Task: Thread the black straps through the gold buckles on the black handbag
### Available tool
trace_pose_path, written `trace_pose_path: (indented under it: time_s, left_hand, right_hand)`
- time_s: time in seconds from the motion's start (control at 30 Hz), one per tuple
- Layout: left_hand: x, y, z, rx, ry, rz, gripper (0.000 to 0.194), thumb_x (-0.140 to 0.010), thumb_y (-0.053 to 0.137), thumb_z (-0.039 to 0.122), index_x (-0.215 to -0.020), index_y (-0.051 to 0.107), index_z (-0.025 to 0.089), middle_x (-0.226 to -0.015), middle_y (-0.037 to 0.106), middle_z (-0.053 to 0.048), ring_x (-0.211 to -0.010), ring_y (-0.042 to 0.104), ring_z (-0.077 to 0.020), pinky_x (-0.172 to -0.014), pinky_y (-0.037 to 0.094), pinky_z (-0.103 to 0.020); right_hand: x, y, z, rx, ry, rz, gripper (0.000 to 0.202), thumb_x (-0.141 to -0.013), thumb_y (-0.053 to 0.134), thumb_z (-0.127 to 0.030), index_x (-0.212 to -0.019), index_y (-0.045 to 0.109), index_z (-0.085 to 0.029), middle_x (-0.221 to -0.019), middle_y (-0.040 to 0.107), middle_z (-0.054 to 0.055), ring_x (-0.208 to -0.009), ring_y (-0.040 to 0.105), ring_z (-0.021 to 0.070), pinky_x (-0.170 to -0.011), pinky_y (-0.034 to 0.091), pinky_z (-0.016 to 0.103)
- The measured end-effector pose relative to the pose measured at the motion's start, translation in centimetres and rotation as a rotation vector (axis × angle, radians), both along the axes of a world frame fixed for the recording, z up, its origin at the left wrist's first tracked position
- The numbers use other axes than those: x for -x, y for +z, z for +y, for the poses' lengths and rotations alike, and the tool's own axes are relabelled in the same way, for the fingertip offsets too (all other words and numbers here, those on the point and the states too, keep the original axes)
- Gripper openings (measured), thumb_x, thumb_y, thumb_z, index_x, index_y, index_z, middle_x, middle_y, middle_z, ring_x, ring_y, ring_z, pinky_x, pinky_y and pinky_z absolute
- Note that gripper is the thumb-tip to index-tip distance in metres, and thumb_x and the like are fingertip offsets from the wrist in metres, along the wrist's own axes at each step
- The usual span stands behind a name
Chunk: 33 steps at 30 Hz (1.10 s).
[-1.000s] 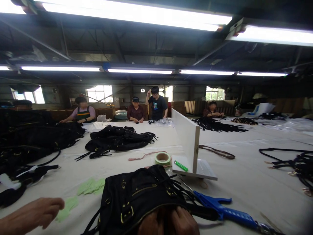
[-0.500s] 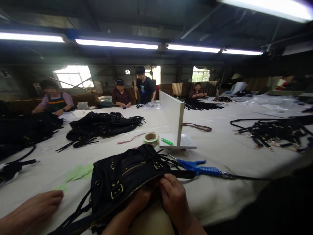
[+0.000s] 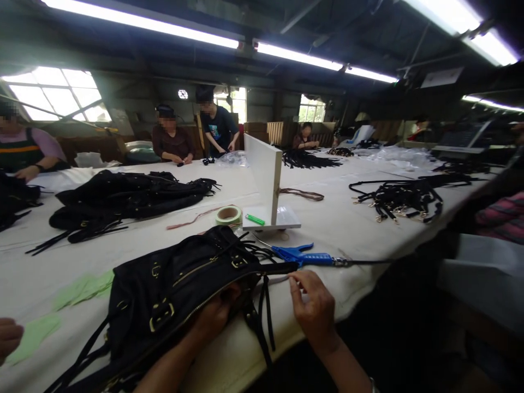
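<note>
Your left hand (image 3: 215, 316) fingers tucked in black bag (image 3: 172, 295) opening, apparently gripping edge; your right hand (image 3: 313, 308) pinches strap end (image 3: 282, 268); bag lies left of those fingers, zip running leftward on worktop (image 3: 360, 234).

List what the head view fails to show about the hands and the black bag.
- Left hand: fingertips tucked under the bag flap, so its grip is hidden.
- Right hand: what it pinches is too thin to tell.
- Bag: near corner cut off by the bottom edge.
- Hand at the left edge: mostly out of frame.
</note>
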<state>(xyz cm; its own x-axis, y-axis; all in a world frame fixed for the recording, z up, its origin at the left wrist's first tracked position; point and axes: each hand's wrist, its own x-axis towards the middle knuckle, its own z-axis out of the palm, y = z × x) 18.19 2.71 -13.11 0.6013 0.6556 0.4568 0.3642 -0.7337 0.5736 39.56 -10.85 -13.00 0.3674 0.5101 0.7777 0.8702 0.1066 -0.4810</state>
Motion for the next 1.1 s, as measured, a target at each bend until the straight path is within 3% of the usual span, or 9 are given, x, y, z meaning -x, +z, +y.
trace_pose_path:
  time_s: [0.1,0.17,0.27,0.37,0.47,0.57,0.73,1.03,1.1]
  left_hand:
    - [-0.3,-0.3,-0.1,0.058,-0.034,0.014,0.024,-0.09,0.048,0.038,-0.086,0.068,0.025,-0.092,0.066,-0.005,-0.091,0.058,-0.0299,-0.092,0.039,-0.053]
    - [-0.3,-0.3,-0.1,0.06,-0.034,0.013,0.023,-0.089,0.049,0.038,-0.085,0.068,0.025,-0.092,0.066,-0.005,-0.091,0.058,-0.0304,-0.091,0.038,-0.054]
    - [-0.2,-0.1,0.0,0.04,-0.033,0.027,0.023,-0.09,0.05,0.039,-0.087,0.068,0.026,-0.093,0.066,-0.004,-0.093,0.057,-0.0299,-0.093,0.037,-0.052]
    - [-0.2,0.0,-0.1,0.036,-0.024,0.031,0.02,-0.09,0.051,0.038,-0.086,0.067,0.026,-0.095,0.065,-0.003,-0.094,0.057,-0.0287,-0.095,0.034,-0.052]
    - [-0.2,0.0,-0.1,0.088,-0.04,0.015,0.018,-0.089,0.052,0.035,-0.086,0.067,0.026,-0.095,0.065,-0.002,-0.095,0.056,-0.0283,-0.096,0.034,-0.053]
    - [-0.3,0.2,-0.3,0.116,-0.05,-0.001,0.019,-0.088,0.052,0.035,-0.086,0.068,0.025,-0.094,0.065,-0.002,-0.095,0.056,-0.0282,-0.096,0.035,-0.054]
    - [-0.3,0.7,0.0,0.127,-0.034,-0.1,0.019,-0.085,0.056,0.039,-0.083,0.069,0.025,-0.089,0.067,-0.002,-0.091,0.06,-0.029,-0.097,0.038,-0.056]
    - [-0.2,-0.5,1.0,0.136,0.08,-0.218,0.032,-0.081,0.065,0.052,-0.087,0.071,0.021,-0.095,0.069,-0.006,-0.098,0.062,-0.0292,-0.103,0.044,-0.05]
    - [-0.2,-0.8,1.1,0.17,0.083,-0.21,0.034,-0.081,0.065,0.054,-0.089,0.071,0.021,-0.096,0.069,-0.006,-0.097,0.063,-0.0283,-0.104,0.044,-0.048]
  right_hand:
    - [-3.0,-0.7,-1.1,0.109,-0.16,0.054,0.015,-0.091,0.05,-0.019,-0.094,0.064,-0.017,-0.09,0.064,0.005,-0.078,0.058,0.0174,-0.071,0.045,0.03]
    - [-3.5,-0.9,-1.4,0.165,-0.132,0.041,0.016,-0.089,0.049,-0.018,-0.092,0.065,-0.018,-0.088,0.064,0.005,-0.08,0.058,0.0179,-0.072,0.044,0.03]
    - [-2.4,-0.8,-1.1,0.266,-0.033,-0.035,0.019,-0.088,0.05,-0.015,-0.094,0.068,-0.019,-0.087,0.064,0.004,-0.084,0.057,0.0181,-0.077,0.042,0.03]
    - [-0.9,-0.3,-0.3,0.401,-0.031,-0.131,0.026,-0.087,0.053,-0.013,-0.106,0.068,-0.023,-0.092,0.063,0.003,-0.088,0.055,0.0186,-0.078,0.037,0.031]
    - [-0.3,0.0,0.4,0.478,-0.02,-0.148,0.019,-0.088,0.058,-0.014,-0.099,0.069,-0.024,-0.088,0.061,0.001,-0.083,0.053,0.0178,-0.075,0.033,0.031]
    - [-0.5,0.0,0.5,0.46,0.024,-0.1,0.01,-0.087,0.06,-0.013,-0.086,0.066,-0.021,-0.085,0.059,0.001,-0.079,0.05,0.0175,-0.075,0.031,0.031]
    - [-0.7,0.2,0.1,0.432,0.117,-0.051,0.013,-0.085,0.055,-0.008,-0.078,0.06,-0.017,-0.083,0.058,0.002,-0.08,0.049,0.0177,-0.075,0.031,0.032]
    - [2.5,1.8,0.9,0.288,0.312,-0.07,0.02,-0.095,0.049,-0.02,-0.099,0.068,-0.018,-0.09,0.067,0.005,-0.084,0.061,0.0163,-0.079,0.041,0.027]
    - [3.6,2.3,1.4,0.37,0.283,-0.13,0.021,-0.094,0.047,-0.02,-0.102,0.067,-0.018,-0.085,0.069,0.005,-0.078,0.064,0.016,-0.072,0.043,0.026]
